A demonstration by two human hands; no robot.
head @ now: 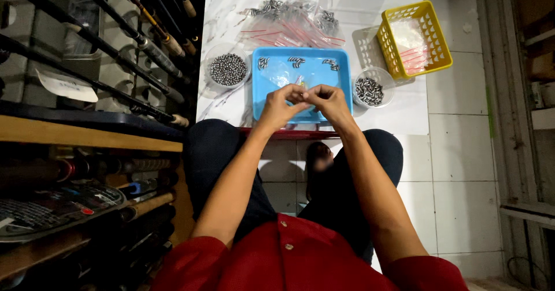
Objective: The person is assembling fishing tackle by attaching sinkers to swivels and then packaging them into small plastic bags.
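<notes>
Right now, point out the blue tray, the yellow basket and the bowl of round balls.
blue tray [272,74]: head view, bare floor of the tray.
yellow basket [388,47]: head view, left wall.
bowl of round balls [228,68]: head view, middle of the ball pile.

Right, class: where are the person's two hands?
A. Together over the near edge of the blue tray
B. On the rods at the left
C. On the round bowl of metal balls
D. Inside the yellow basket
A: the left hand and right hand meet, fingertips together, above the blue tray.

White low table [404,115] carries blue tray [342,71], yellow basket [430,34], two bowls
</notes>
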